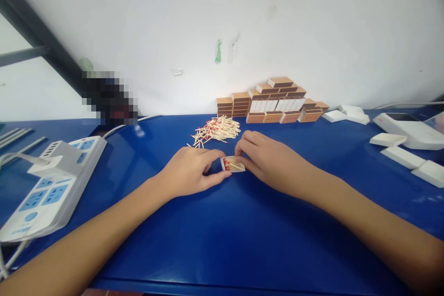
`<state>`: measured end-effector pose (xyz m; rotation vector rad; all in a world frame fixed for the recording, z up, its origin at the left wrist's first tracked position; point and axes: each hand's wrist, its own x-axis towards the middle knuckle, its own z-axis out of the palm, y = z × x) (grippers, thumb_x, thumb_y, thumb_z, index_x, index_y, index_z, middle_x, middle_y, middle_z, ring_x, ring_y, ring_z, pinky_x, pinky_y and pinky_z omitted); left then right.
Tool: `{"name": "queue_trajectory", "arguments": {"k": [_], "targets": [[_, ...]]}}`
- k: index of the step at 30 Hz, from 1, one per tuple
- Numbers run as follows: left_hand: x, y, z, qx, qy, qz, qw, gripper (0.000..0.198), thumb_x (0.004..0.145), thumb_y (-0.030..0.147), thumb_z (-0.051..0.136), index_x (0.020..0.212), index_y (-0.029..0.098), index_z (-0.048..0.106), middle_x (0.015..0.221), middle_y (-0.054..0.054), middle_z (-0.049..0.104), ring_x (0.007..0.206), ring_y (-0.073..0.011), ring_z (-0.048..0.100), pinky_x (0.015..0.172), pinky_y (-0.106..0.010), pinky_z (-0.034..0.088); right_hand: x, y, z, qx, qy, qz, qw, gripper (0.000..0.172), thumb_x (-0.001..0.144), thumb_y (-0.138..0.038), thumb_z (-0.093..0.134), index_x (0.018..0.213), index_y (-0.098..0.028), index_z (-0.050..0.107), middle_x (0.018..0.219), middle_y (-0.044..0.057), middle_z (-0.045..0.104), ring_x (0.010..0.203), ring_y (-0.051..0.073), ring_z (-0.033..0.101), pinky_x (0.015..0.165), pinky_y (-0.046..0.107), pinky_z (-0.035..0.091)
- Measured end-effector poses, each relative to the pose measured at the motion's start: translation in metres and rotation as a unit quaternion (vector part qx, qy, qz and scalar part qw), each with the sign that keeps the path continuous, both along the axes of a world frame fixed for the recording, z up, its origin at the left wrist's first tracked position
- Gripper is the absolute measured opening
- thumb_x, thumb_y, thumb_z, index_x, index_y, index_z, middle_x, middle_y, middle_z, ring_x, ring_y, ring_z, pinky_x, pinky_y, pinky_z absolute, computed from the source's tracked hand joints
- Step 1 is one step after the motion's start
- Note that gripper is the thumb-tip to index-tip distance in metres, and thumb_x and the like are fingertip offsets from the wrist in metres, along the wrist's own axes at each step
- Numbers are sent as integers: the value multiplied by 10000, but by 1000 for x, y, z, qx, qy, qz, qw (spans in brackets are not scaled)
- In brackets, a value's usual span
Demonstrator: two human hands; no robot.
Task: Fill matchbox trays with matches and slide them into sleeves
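A small white matchbox tray (233,169) lies on the blue table in front of me, with several red-tipped matches (234,164) inside. My left hand (189,171) grips the tray's left end between thumb and fingers. At the tray's right end, my right hand (267,159) has its thumb and fingertips drawn together over the far rim; what they pinch is hidden. Just behind my hands sits a loose pile of matches (218,129), heads pointing various ways.
Brown matchboxes (274,118) are stacked against the wall, some showing white sides. White trays (402,157) lie scattered at the right near a white device (409,129). A white power strip (79,166) with a plugged-in charger and cables occupies the left side of the blue table (208,240).
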<state>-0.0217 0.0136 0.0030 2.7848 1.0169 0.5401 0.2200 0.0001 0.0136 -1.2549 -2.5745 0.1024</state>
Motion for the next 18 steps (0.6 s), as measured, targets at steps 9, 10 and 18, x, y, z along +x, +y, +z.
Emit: {"name": "queue_trajectory", "arguments": {"k": [9,10,18], "targets": [[-1,1,1,-16,29,15,999,363,971,512,625,1153,214,725,698,16,669,584,-141,617,583,-267,415,6,-1,3,-72,59,6,996,259,1039,-394,557,899,-201,657,938,53,624,776,175,599,671,311,431],[-1,1,2,-18,32,13,999,367,970,516,625,1152,213,724,698,15,668,591,-143,621,584,-268,416,5,-2,4,-83,52,3,995,271,1040,-401,555,888,-201,657,925,50,620,763,172,595,667,309,429],[-1,1,1,-16,38,0,999,361,965,512,633,1137,207,717,701,14,668,600,-145,627,581,-260,407,2,2,1,-57,18,28,998,253,1070,-304,486,887,-184,614,936,60,604,732,161,569,646,296,416]]}}
